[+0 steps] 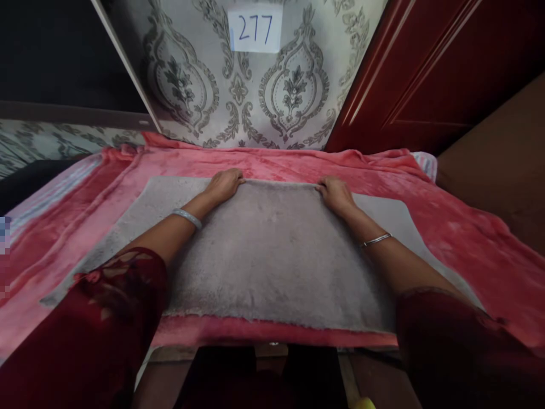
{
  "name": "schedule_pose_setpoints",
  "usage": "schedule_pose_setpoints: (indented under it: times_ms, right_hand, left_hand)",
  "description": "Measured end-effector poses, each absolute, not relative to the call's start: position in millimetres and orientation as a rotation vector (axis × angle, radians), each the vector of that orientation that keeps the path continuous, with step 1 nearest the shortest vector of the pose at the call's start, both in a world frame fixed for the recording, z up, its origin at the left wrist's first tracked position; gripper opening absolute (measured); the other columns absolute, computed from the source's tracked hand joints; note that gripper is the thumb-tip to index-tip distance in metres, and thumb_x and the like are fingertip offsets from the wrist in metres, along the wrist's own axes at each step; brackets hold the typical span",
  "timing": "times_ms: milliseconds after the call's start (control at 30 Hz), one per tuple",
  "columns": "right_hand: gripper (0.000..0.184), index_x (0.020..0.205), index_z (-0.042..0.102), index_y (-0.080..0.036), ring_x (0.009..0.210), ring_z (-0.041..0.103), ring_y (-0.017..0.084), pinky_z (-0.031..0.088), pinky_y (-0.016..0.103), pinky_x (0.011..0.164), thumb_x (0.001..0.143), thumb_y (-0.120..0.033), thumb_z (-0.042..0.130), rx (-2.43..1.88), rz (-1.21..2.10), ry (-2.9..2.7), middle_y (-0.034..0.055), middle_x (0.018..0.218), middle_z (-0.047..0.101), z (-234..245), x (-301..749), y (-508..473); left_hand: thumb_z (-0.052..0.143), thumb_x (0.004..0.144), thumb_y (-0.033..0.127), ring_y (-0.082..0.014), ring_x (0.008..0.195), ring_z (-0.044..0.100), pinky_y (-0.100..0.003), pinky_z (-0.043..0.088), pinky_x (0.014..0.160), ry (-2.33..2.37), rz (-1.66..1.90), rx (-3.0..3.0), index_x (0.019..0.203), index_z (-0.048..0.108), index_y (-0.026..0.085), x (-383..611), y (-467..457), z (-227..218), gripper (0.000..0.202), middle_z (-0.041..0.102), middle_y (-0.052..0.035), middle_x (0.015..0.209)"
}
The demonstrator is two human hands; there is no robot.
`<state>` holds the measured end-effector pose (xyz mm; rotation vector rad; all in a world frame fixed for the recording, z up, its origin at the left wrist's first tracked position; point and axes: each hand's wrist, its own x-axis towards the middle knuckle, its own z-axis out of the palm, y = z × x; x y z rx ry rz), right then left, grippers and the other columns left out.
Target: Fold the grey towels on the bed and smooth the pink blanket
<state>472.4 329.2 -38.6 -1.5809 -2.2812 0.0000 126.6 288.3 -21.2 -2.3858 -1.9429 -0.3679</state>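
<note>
A grey towel point(272, 250) lies spread out on a pink-red plush blanket point(460, 244). Both of my arms reach across it to its far edge. My left hand point(225, 184) pinches that edge left of the middle, fingers closed on the cloth. Farther right, my right hand point(335, 193) grips the same edge with bent fingers. Between the two hands the edge looks slightly raised and taut. The towel's near edge lies close to the front of the blanket, and my forearms cover parts of its sides.
Behind the blanket rises a patterned wall point(238, 108) with a paper sign point(255, 28) reading 277. A dark screen point(63, 57) stands at the back left. A dark red wooden panel point(417, 74) is at the back right. A small yellow thing point(364, 403) shows below the front edge.
</note>
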Motion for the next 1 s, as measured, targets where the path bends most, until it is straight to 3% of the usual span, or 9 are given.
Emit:
schedule_pose_setpoints:
  times_ms: [233, 467, 767, 933, 1000]
  right_hand:
    - [0.018, 0.097, 0.071, -0.017, 0.101, 0.06, 0.026, 0.044, 0.034, 0.088, 0.09, -0.017, 0.053, -1.515, 0.091, -2.345, 0.0117, 0.104, 0.072, -62.8, 472.1, 345.6]
    - [0.02, 0.097, 0.069, -0.018, 0.098, 0.061, 0.027, 0.045, 0.035, 0.085, 0.094, -0.025, 0.05, -1.494, 0.033, -2.411, 0.0121, 0.102, 0.071, -63.2, 494.6, 346.3]
    - [0.026, 0.098, 0.071, -0.018, 0.098, 0.064, 0.029, 0.046, 0.037, 0.081, 0.094, -0.032, 0.049, -1.746, -0.098, -2.376, 0.0148, 0.105, 0.072, -57.8, 587.2, 341.1]
    - [0.029, 0.104, 0.071, -0.016, 0.096, 0.062, 0.03, 0.044, 0.038, 0.079, 0.094, -0.034, 0.051, -2.084, -0.153, -2.186, 0.0179, 0.11, 0.071, -45.3, 630.7, 324.9]
    - [0.031, 0.11, 0.069, -0.012, 0.094, 0.061, 0.028, 0.042, 0.036, 0.077, 0.093, -0.035, 0.055, -2.212, -0.092, -2.043, 0.0195, 0.112, 0.07, -39.4, 640.8, 317.8]
  left_hand:
    - [0.046, 0.097, 0.03, -0.0234, 0.098, 0.064, -0.033, 0.046, 0.084, -1.964, -0.19, -2.395, 0.105, 0.068, 0.017, 128.4, 302.6, -40.6, 0.027, 0.072, -0.0112, 0.108]
    - [0.036, 0.1, 0.035, -0.0252, 0.101, 0.064, -0.034, 0.046, 0.087, -1.883, -0.081, -2.408, 0.112, 0.065, 0.014, 106.5, 294.7, -34.4, 0.038, 0.07, -0.0147, 0.112]
    - [0.031, 0.098, 0.034, -0.0297, 0.117, 0.061, -0.037, 0.043, 0.093, -2.159, 0.272, -2.148, 0.115, 0.065, 0.014, 21.6, 269.7, -7.4, 0.043, 0.068, -0.0183, 0.124]
    - [0.029, 0.098, 0.034, -0.0353, 0.126, 0.052, -0.049, 0.04, 0.101, -2.349, 0.341, -1.941, 0.123, 0.06, 0.005, -13.9, 249.4, 3.7, 0.049, 0.06, -0.0239, 0.134]
    - [0.033, 0.098, 0.036, -0.0336, 0.125, 0.052, -0.049, 0.041, 0.102, -2.445, 0.267, -1.848, 0.126, 0.058, 0.003, -26.7, 242.2, 5.9, 0.05, 0.059, -0.0235, 0.136]
